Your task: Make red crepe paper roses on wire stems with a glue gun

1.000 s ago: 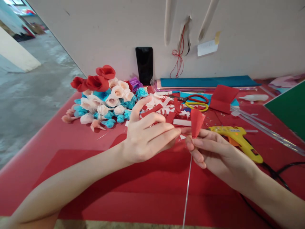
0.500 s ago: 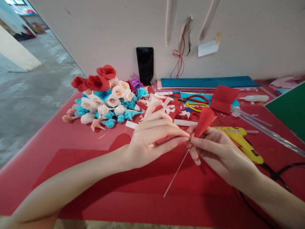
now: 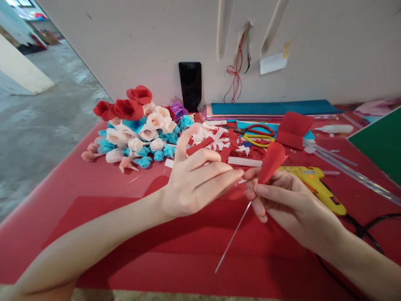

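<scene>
Wire [image 3: 232, 238] partly behind right hand [image 3: 293, 200]

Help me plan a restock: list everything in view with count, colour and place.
paper flowers: many, mixed colours, table's left
phone: one, black, against wall
string: one, red, wall
note: one, white, wall
long folded sheet: one, blue, table's back
scissors: one, red-yellow handles, centre
scraps: many, red-white, centre
bottle: one, white, right
glue gun: one, yellow, right
board: one, green, right edge
table: one, red, below
paper cone: one, red, right hand
stem: one, silvery, below cone
left hand: one, bare, centre
right hand: one, bare, holding cone
</scene>
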A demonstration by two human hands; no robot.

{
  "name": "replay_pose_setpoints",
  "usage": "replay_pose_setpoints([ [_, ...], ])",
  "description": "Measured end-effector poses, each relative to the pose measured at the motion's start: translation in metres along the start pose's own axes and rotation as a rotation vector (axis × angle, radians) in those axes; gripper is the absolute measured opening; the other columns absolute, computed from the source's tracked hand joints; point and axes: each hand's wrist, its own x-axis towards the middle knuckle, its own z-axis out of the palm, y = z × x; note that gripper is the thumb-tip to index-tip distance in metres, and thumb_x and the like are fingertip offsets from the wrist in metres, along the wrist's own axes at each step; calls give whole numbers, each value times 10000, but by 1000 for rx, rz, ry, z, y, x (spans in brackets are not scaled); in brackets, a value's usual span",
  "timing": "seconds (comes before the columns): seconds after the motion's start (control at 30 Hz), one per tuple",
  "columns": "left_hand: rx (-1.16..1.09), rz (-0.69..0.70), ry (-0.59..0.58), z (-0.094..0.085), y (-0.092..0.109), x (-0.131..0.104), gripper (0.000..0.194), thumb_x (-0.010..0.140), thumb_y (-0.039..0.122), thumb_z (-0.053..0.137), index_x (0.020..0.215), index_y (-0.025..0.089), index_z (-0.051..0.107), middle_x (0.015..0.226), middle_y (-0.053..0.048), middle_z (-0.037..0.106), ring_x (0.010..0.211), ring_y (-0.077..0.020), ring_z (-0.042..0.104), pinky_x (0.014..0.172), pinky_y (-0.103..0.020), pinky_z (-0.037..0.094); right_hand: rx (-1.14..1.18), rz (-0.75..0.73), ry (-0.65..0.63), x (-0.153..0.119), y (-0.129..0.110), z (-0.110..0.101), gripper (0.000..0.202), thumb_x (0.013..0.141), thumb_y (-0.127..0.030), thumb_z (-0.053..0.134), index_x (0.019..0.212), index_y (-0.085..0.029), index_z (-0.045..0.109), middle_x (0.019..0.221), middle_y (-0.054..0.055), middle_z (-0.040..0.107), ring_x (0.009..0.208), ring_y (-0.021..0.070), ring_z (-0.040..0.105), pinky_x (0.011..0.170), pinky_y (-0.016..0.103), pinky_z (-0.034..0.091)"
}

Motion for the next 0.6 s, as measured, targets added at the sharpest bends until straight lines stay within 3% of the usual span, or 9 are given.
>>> replay_pose_setpoints([
  [0.17, -136, -150, -23, 2, 1, 1, 24, 747, 176, 630, 771, 181, 632, 668, 5, 687, 650, -139, 580, 638, -310, 512, -61, -53, 22, 0, 1, 3, 155, 789, -136, 582, 915, -203, 644, 695, -4, 606, 519, 50, 559, 485, 133, 467],
  [0.4, -245, -241, -51, 3, 3, 2, 21, 741, 141, 622, 751, 160, 624, 643, 1, 667, 663, -128, 555, 701, -327, 505, -166, -87, 51, -4, 3, 2, 130, 789, -153, 592, 902, -193, 644, 702, -3, 608, 541, 65, 570, 470, 142, 469],
  [0.6, -452, -367, -55, 3, 6, 3, 12, 746, 128, 615, 755, 129, 623, 657, -19, 646, 651, -117, 534, 655, -291, 485, -38, -17, 17, 0, 2, 1, 121, 785, -140, 588, 883, -183, 645, 692, -2, 608, 512, 47, 559, 475, 119, 467],
])
